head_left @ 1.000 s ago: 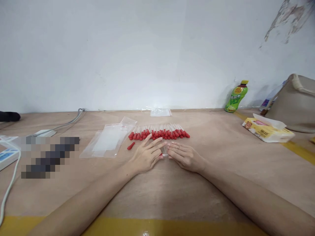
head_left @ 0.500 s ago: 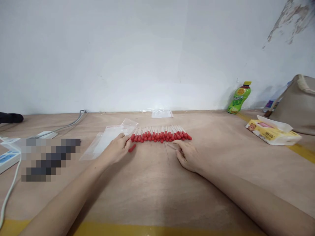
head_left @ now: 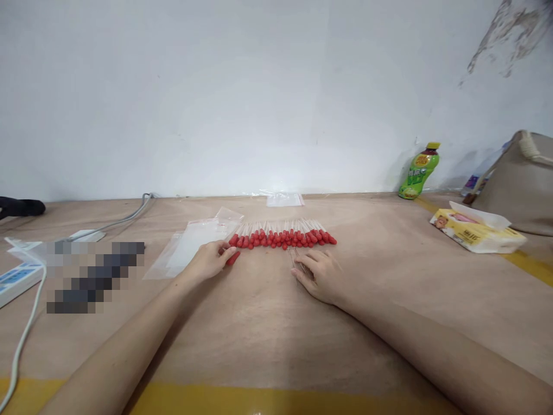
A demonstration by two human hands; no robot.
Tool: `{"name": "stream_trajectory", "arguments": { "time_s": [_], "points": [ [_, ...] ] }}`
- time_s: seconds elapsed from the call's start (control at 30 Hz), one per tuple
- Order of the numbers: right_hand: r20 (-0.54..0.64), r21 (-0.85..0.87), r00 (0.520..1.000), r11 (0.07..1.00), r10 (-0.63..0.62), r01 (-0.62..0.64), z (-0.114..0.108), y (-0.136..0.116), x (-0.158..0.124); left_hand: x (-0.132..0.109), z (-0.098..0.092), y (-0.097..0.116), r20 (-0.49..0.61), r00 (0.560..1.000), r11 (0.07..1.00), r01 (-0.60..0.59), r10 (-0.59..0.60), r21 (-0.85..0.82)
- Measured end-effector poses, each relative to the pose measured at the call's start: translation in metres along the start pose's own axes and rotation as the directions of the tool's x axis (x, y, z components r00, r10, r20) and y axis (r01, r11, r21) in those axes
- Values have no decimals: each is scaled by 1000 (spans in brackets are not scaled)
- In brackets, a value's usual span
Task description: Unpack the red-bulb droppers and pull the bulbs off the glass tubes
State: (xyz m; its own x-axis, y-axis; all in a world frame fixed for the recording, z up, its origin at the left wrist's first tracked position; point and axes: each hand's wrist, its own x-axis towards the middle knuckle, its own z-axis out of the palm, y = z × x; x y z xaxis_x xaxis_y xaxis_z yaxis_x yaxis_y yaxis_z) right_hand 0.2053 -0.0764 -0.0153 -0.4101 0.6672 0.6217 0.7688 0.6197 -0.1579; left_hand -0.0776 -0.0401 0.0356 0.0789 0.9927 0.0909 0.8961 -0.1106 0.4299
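A row of red-tipped pale sticks (head_left: 283, 236) lies across the table, red ends towards me. At its left end is my left hand (head_left: 209, 259), fingers bent and thumb apart from them. The thumb tip touches or overlaps a loose red piece (head_left: 233, 259) on the table. My right hand (head_left: 322, 274) rests palm down in front of the row, with index finger and thumb apart. Thin wire-like pieces (head_left: 291, 259) lie at its fingertips; part of them is hidden under the fingers, and their exact kind is unclear.
Clear plastic bags (head_left: 190, 245) lie beyond my left hand, and a pale packet (head_left: 285, 200) is by the wall. A power strip (head_left: 21, 279) with cables and a blurred dark object are at left. A green bottle (head_left: 419, 173), tissue pack (head_left: 477, 230) and beige bag (head_left: 516, 181) stand right.
My left thumb has moved right onto the loose red piece. My right hand has shifted left, its fingertips now covering part of the thin wire-like pieces. The row of sticks looks unchanged.
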Motion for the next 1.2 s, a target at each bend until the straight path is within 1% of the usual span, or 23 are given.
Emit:
{"name": "stream_trajectory", "arguments": {
  "time_s": [0.13,0.2,0.23,0.3,0.37,0.43,0.5,0.57,0.67,0.83,0.93,1.0,1.1,1.17,1.2],
  "points": [
    [40,-16,999,1000,-9,9,-5,-3,1,-2,-2,2,22,1000,1000,-4,4,-12],
    [58,-7,998,1000,-12,13,-7,-4,1,-3,-3,5,9,1000,999,-18,18,42],
    [62,0,998,1000,-15,15,-7,-4,1,-4,-4,6,-24,999,995,-19,22,95],
    [66,10,998,1000,-17,16,-7,-4,1,-5,-3,10,-149,988,976,5,28,219],
    [73,16,997,1000,-13,12,-8,-4,1,-6,-1,13,-305,951,955,40,54,294],
    [78,23,997,1000,-10,8,-8,-4,1,-6,3,15,-403,909,950,23,109,310],
    [78,33,997,999,-9,6,-9,-3,1,-5,7,16,-422,886,942,-46,193,332],
    [73,42,997,999,-6,3,-9,-3,1,-3,11,16,-406,872,920,-112,273,377],
    [53,48,999,999,3,-6,-9,-2,1,1,15,14,-388,867,898,-138,313,417],
    [27,47,1000,999,7,-8,-8,-2,1,7,20,7,-365,883,917,-156,296,367],
    [11,45,1000,999,2,-3,-7,-2,1,11,23,3,-417,869,942,-146,268,302],
    [-5,45,1000,999,7,-6,-6,-1,0,13,24,1,-482,843,962,-140,241,236],
    [-45,52,999,999,15,-13,-3,0,0,12,23,2,-597,776,979,-160,204,127],
    [-97,59,995,998,22,-17,-3,2,1,9,22,5,-657,726,976,-206,204,75],
    [-136,61,990,998,26,-18,-3,4,1,6,23,8,-674,704,967,-247,225,64]
  ]
}}
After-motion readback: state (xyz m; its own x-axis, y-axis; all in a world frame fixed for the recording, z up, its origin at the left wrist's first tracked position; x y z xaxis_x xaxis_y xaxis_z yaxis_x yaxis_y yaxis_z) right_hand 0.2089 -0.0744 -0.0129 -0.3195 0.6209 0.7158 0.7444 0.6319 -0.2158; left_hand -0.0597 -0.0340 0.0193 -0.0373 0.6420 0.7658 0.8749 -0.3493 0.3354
